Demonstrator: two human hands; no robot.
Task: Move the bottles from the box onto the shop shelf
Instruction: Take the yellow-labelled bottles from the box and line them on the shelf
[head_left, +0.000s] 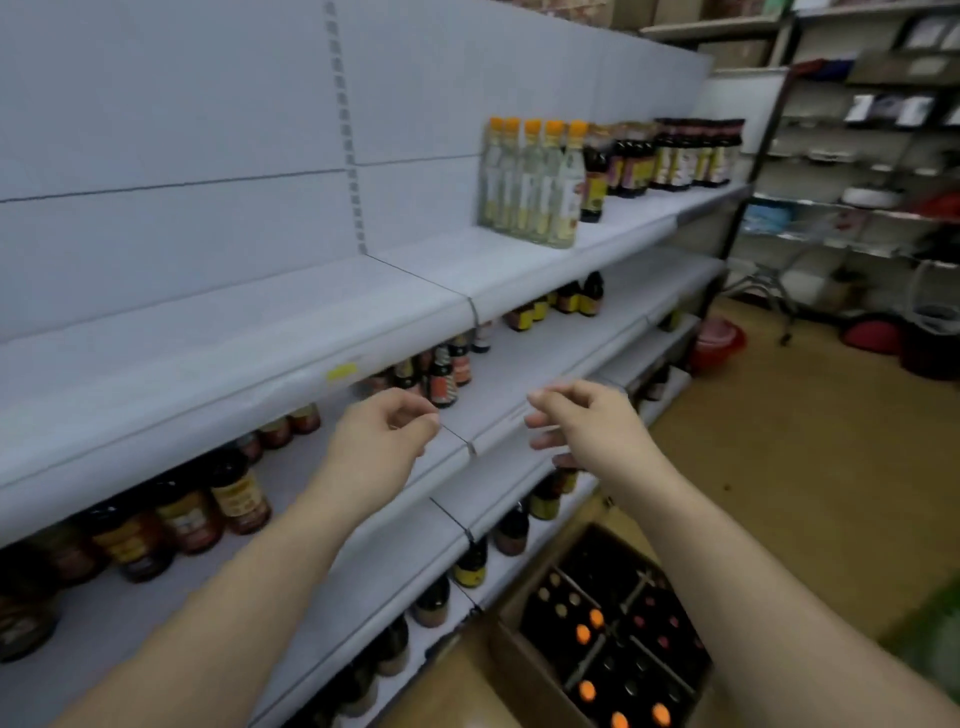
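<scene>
Left hand (382, 439), right hand (587, 426) outstretched mid-frame, fingers loosely curled, empty, before white metal shelf (506, 376), brown cardboard box (522, 673) lower right.

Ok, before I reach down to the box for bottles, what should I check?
1. The left hand is empty: ok.
2. The right hand is empty: ok.
3. The box stands open on the floor: ok.
4. The box holds bottles: ok.
5. The shelf has bare space by the hands: ok.
6. Which row these bottles belong on: cannot tell.
</scene>
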